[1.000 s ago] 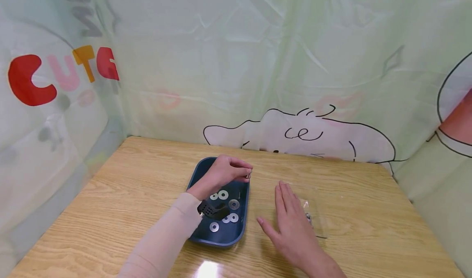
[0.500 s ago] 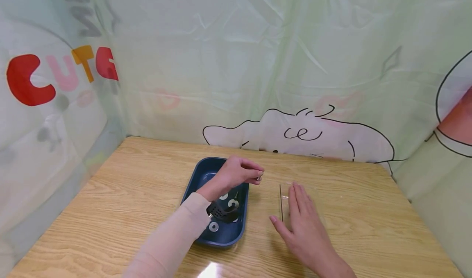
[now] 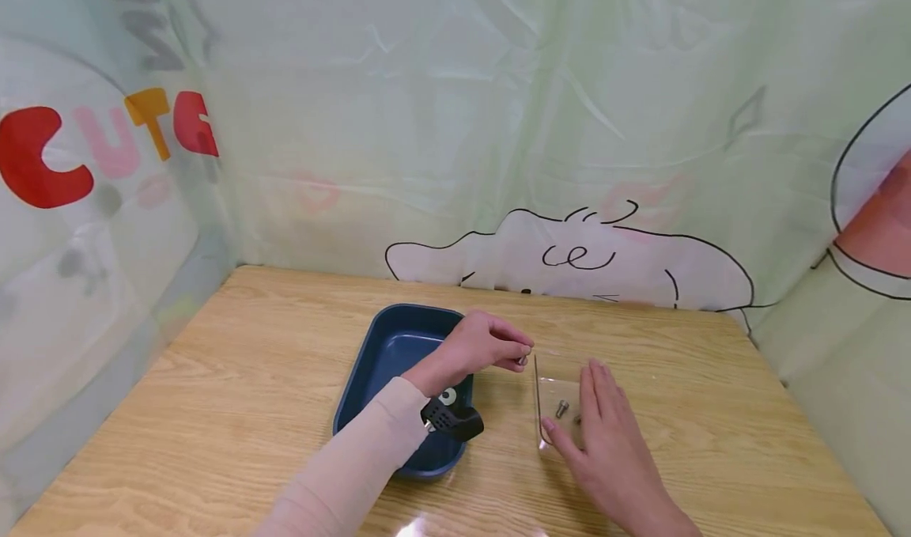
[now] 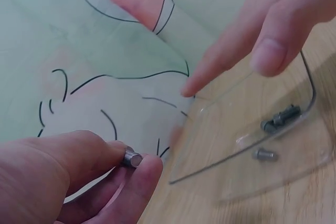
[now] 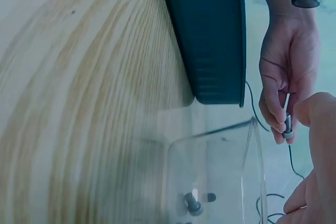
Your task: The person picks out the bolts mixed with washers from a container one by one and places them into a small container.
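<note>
My left hand (image 3: 478, 349) pinches a small metal bolt (image 4: 132, 158) between thumb and fingers. It is off the right rim of the blue tray (image 3: 387, 359) and just left of a clear plastic box (image 3: 538, 402). Several similar bolts (image 4: 265, 155) lie inside the box. My right hand (image 3: 614, 442) has its fingers straight and hovers over or beside the box's right side, hiding part of it. Whether it touches the box I cannot tell. In the tray a pale washer (image 3: 447, 396) shows; my left forearm covers the rest of its contents.
The wooden table (image 3: 235, 379) runs back to a pale green curtain (image 3: 427, 126) with cartoon drawings. A black strap-like device (image 3: 451, 420) sits on my left wrist, above the tray.
My left hand has moved right with the bolt, from above the tray's edge toward the clear box. My right hand has shifted right too, uncovering the box's left side and bolts inside.
</note>
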Demonstrator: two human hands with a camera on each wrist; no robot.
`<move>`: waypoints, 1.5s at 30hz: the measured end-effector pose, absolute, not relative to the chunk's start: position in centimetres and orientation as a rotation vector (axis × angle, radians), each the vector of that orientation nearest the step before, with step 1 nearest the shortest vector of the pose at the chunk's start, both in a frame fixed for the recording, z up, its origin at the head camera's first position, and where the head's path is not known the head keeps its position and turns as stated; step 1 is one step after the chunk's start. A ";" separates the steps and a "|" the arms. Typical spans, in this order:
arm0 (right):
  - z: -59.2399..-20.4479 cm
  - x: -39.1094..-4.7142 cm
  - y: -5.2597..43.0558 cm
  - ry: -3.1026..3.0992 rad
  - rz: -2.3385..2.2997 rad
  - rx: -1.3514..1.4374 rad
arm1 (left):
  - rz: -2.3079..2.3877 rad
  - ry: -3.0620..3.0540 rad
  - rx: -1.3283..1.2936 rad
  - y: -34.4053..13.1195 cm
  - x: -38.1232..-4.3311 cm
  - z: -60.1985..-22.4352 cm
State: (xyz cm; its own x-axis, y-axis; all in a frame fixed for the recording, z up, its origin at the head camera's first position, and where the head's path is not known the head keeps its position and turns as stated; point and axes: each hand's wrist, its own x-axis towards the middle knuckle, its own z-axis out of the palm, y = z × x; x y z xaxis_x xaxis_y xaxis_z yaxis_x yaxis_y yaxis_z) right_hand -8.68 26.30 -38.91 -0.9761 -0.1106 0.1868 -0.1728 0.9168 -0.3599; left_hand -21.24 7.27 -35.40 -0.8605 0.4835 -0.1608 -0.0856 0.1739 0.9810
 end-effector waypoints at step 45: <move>-40.9 -8.4 29.6 -3.012 0.509 0.009 | 1.460 2.114 0.436 13.9 -19.6 -36.1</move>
